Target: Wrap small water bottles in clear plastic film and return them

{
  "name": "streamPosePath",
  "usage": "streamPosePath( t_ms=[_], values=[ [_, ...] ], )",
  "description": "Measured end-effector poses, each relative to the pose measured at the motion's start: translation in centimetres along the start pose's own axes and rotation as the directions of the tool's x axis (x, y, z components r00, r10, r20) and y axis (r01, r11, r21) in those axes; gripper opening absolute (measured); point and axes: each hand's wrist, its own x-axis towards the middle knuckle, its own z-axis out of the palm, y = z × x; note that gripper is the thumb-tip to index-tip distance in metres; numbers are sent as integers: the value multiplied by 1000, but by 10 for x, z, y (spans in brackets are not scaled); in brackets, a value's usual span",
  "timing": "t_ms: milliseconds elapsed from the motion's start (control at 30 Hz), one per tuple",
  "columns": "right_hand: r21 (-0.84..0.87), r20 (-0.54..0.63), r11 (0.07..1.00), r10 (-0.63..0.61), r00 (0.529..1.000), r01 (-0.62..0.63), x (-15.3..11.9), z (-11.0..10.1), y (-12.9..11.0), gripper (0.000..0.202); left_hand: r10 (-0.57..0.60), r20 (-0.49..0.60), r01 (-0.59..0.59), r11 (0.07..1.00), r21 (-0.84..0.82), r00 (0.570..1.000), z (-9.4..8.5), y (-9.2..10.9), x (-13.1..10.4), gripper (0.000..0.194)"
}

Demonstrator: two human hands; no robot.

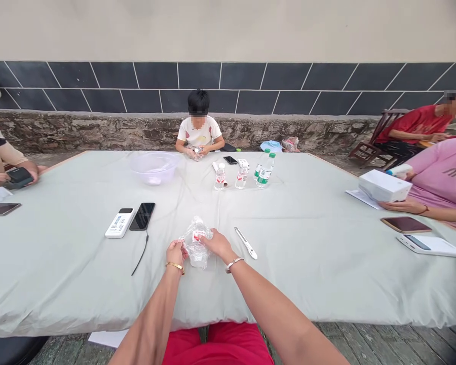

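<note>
A small clear water bottle (198,257) with a red and white label lies on the cloth before me, wrapped in crinkled clear plastic film (192,248). My left hand (177,251) is closed, pinching the film at the bottle's left side. From the right, my right hand (217,242) grips the bottle, its thumb over the label. A white utility knife (246,243) rests to the right of that hand. To the left lie a black phone (142,216) and a white power bank (119,223), with a dark strap (141,255) below the phone.
Two small bottles (220,178) and two green-capped bottles (265,171) stand farther back, right of a clear basin (154,170). A person (199,129) sits opposite. At right, a person in pink (441,177) holds a white box (385,186). Another person (13,157) sits left.
</note>
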Motion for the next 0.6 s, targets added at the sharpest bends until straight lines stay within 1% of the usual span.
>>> streamPosePath(
  t_ms=[67, 100, 167, 233, 333, 433, 500, 567, 600],
  values=[
    [-78, -79, 996, -55, 995, 49, -3, 1, -9, 82, -29, -47, 28, 999, -22, 998, 1, -1, -1, 11],
    [-86, -80, 994, -69, 994, 62, -4, 3, -13, 83, -37, -73, 36, 999, -22, 997, 2, -2, -1, 11],
    [-37, -23, 998, -56, 998, 55, -3, 7, -18, 81, -34, -122, 34, 999, -2, 992, 0, -2, -1, 12],
    [45, 40, 999, -32, 999, 30, -1, 10, -17, 73, -7, -152, 13, 999, 40, 988, -7, 0, 0, 13],
    [119, 80, 992, -38, 996, 28, 4, 10, -11, 63, 40, -151, -24, 994, 105, 988, -22, 7, 4, 11],
    [163, 113, 987, -31, 993, 12, 6, 7, -6, 60, 35, -132, -20, 994, 111, 991, -37, 15, 9, 9],
    [119, 104, 993, -14, 994, 1, 2, 6, -8, 65, -12, -125, 23, 996, 83, 992, -45, 17, 11, 7],
    [-34, 22, 999, -26, 999, 27, -3, 6, -14, 74, -77, -124, 84, 995, 50, 989, -50, 16, 12, 6],
    [-134, -33, 990, -58, 998, 53, -6, 7, -17, 75, -104, -128, 110, 993, 37, 986, -51, 14, 13, 7]
  ],
)
